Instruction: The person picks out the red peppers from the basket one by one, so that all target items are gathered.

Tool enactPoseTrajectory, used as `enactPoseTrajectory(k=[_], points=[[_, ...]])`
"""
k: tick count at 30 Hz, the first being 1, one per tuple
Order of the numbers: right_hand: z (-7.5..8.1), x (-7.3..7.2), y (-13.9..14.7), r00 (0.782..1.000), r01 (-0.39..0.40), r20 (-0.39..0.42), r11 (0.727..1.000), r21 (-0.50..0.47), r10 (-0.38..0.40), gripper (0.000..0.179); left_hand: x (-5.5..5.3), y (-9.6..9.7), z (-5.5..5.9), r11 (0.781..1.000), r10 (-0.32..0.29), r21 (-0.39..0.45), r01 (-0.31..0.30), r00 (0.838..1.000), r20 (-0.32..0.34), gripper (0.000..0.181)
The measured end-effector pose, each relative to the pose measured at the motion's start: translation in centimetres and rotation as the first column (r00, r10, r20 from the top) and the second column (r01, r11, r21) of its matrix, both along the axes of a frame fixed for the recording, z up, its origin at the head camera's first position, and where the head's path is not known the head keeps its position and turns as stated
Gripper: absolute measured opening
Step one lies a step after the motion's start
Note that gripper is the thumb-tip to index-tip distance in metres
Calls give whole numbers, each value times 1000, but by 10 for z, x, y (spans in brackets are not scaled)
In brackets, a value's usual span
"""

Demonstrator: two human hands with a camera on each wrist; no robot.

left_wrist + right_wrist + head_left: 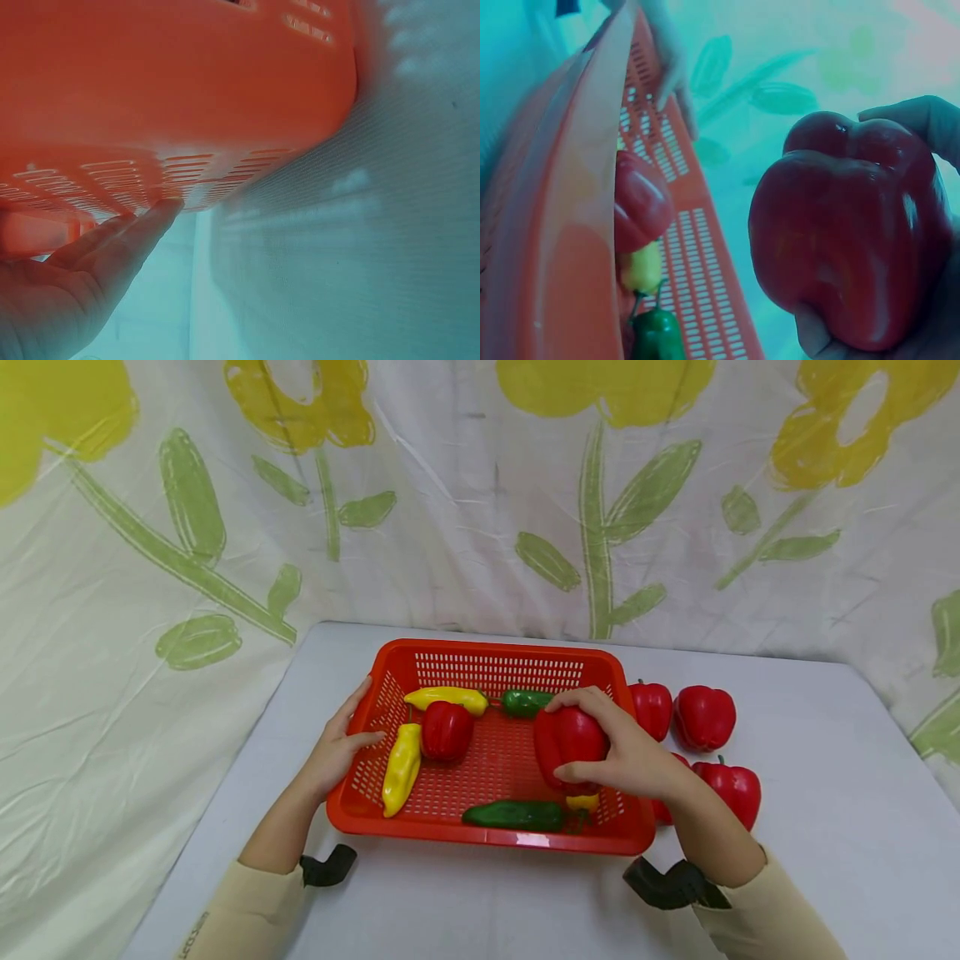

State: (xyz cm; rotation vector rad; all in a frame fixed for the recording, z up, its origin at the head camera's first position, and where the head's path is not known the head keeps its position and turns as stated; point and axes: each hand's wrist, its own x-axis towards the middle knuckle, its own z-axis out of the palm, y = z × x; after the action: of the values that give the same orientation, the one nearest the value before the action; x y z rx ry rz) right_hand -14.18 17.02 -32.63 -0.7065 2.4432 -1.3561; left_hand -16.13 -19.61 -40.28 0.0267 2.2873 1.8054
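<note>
My right hand (626,752) grips a large red bell pepper (567,747) over the right part of a red plastic basket (491,839). In the right wrist view the held bell pepper (840,232) hangs above the rim, fingers and thumb around it. At the basket's left wall is my left hand (339,756), thumb over the rim and fingers (124,244) along the slotted outside. Inside lie another red bell pepper (447,732), a yellow pepper (402,768) on the left, a second yellow pepper (447,698) at the back, and two green peppers (513,815), one at the front.
Several red bell peppers (705,718) stand on the white table (832,827) right of the basket, some partly hidden by the right arm. Part of a yellow-orange pepper (582,802) shows under the held one. A flower-printed cloth (450,560) hangs behind the table.
</note>
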Motion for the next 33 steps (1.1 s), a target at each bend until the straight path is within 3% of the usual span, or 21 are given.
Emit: enactPoseTrajectory(k=[7, 18, 33], points=[[-4, 9, 7, 1000, 17, 24, 1000, -23, -16, 67, -1, 0, -1, 1000, 1, -11, -1, 1000, -1, 75], [-14, 24, 16, 999, 37, -21, 988, -148, -41, 66, 0, 0, -2, 1000, -4, 7, 4, 1000, 2, 75], [-26, 51, 42, 992, 31, -104, 947, -320, -68, 73, 1, -1, -1, 1000, -5, 13, 4, 1000, 8, 76]])
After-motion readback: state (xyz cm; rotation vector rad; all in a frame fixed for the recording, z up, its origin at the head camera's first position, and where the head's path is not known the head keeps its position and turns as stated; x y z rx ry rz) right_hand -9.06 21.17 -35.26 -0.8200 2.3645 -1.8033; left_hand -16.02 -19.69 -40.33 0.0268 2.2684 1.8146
